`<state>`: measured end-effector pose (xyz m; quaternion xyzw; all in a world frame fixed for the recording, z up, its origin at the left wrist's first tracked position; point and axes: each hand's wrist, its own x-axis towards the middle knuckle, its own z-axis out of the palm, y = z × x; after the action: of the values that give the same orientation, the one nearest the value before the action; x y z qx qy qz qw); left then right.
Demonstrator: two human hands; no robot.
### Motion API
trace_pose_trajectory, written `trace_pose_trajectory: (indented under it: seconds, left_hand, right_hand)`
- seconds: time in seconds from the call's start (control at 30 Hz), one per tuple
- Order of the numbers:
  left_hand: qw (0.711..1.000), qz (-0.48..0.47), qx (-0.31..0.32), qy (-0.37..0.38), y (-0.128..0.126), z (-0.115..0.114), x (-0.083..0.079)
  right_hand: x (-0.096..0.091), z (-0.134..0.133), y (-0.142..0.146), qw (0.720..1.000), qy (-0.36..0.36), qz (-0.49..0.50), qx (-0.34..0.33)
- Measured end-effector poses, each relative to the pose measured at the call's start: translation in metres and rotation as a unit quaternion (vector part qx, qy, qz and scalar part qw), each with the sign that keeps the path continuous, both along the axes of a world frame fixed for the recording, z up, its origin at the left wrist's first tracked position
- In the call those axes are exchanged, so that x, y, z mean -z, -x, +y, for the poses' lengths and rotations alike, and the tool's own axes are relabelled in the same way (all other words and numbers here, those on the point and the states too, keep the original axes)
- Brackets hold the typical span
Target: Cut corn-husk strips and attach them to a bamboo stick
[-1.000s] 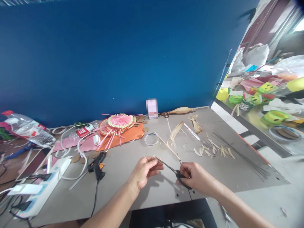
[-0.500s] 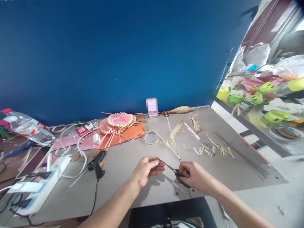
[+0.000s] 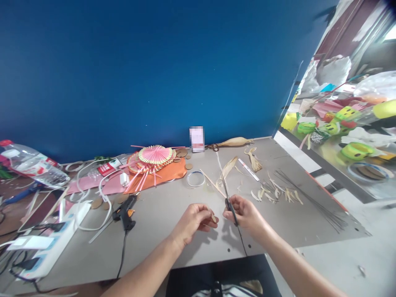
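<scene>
In my left hand (image 3: 201, 218), thumb and fingers pinch a small pale piece (image 3: 214, 218) that looks like dried husk. Black-handled scissors (image 3: 229, 205) are held in my right hand (image 3: 244, 212), their blades pointing away from me. A long thin stem (image 3: 219, 163), pale at its far end and dark near the table edge, runs along the same line and seems to be held there too; the fingers partly hide it. Dried husks (image 3: 229, 168) and a flat tan strip (image 3: 212, 182) lie just beyond my hands. To the right are several curled husk petals (image 3: 266, 193).
A black glue gun (image 3: 125, 212) and a white power strip (image 3: 57, 239) with cables sit at left. Behind them are pink paper fans (image 3: 155, 154) and a plastic bottle (image 3: 34, 165). A marker (image 3: 248, 169) and thin wires (image 3: 309, 198) lie at right. A blue panel (image 3: 173, 74) closes the back.
The scissors have swung from pointing at my left fingers to pointing away, toward the back. My right hand has lifted slightly; my left still pinches the pale piece.
</scene>
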<state>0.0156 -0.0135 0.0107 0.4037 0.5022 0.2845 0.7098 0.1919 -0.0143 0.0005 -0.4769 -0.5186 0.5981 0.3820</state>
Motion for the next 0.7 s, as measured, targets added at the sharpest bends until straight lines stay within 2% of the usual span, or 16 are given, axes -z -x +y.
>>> trace_pose_trajectory:
  seconds: [0.17,0.3,0.47,0.7]
  left_hand:
    - [0.992,0.066,0.061,-0.092,-0.009,-0.006,0.001]
    - [0.987,0.067,0.08,-0.124,-0.01,-0.007,0.002]
    - [0.993,0.064,0.052,-0.09,-0.008,-0.008,0.0]
    - [0.995,0.055,-0.034,-0.079,-0.008,-0.011,-0.001]
  right_hand:
    - [-0.001,0.005,0.022,0.998,-0.017,0.066,0.004]
    - [-0.001,0.006,0.03,0.996,-0.011,0.086,0.006]
    - [-0.001,0.008,0.029,0.993,0.012,0.112,0.026]
    - [0.006,0.01,0.027,0.99,-0.014,0.101,0.093]
